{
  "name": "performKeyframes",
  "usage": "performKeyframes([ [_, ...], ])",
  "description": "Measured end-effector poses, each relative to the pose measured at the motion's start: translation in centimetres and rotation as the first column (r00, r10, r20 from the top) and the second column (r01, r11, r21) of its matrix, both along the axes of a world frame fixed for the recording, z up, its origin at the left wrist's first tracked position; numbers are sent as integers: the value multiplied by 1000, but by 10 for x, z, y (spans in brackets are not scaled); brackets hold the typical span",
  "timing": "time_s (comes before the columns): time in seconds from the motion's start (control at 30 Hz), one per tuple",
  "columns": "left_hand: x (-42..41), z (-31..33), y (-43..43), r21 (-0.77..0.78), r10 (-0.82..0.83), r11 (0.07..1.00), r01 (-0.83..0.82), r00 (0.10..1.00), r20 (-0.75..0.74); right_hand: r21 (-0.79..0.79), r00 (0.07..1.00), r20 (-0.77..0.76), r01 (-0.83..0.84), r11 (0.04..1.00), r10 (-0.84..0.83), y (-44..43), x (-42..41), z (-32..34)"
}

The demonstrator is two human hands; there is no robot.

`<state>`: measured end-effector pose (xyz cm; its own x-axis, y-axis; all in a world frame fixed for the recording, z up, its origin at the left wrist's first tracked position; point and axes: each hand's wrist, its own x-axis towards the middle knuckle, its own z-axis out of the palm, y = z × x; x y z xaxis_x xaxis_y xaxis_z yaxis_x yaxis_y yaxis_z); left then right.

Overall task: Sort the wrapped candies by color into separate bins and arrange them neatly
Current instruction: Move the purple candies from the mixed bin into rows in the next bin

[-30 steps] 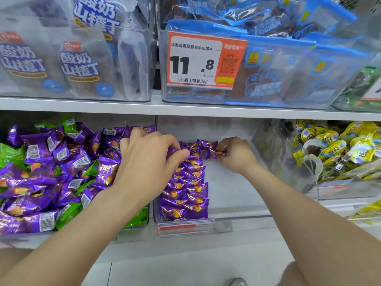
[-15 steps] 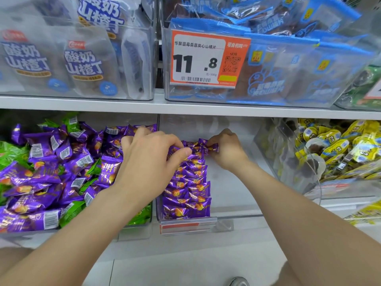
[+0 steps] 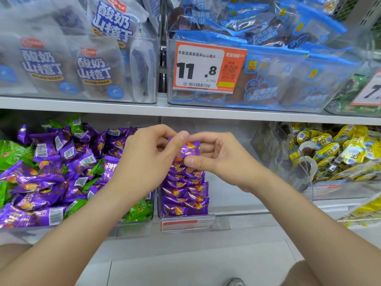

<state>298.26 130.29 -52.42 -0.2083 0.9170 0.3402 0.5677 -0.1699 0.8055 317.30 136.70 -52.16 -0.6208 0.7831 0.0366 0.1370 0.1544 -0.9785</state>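
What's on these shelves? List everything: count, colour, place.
held candy: one, purple, above the middle bin
candy row: many, purple, lined up along the middle bin's left side
loose candies: many, purple mixed with green, heaped in the left bin
yellow candies: many, yellow, right bin
white bags: several, white with blue print, above the shelf, left
blue bags: several, blue-edged, above the shelf, middle
price tag: one, orange and white, in front of the blue bags
left grip: pinches the held candy's top
right grip: pinches the held candy's lower edge
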Motion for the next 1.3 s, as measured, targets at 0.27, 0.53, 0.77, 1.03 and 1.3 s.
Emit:
performKeyframes([
  [0.27,-2,-4,-13,15,-71,997,75,984,-165,106,994,78,64,992,-72,12,17,-7],
  [0.53,1,-26,-5,79,32,996,41,661,-750,603,640,465,276,748,-612,88,53,-68],
  [0.77,1,-30,1,43,-7,997,58,664,-748,593,615,574,143,793,-540,104,31,-90],
  [1.03,-2,-31,1,25,-29,997,68,689,-725,619,640,555,109,778,-531,106,17,-94],
  [1.3,-7,-20,-10,59,-43,993,105,766,-641,632,613,523,188,752,-592,96,18,-82],
])
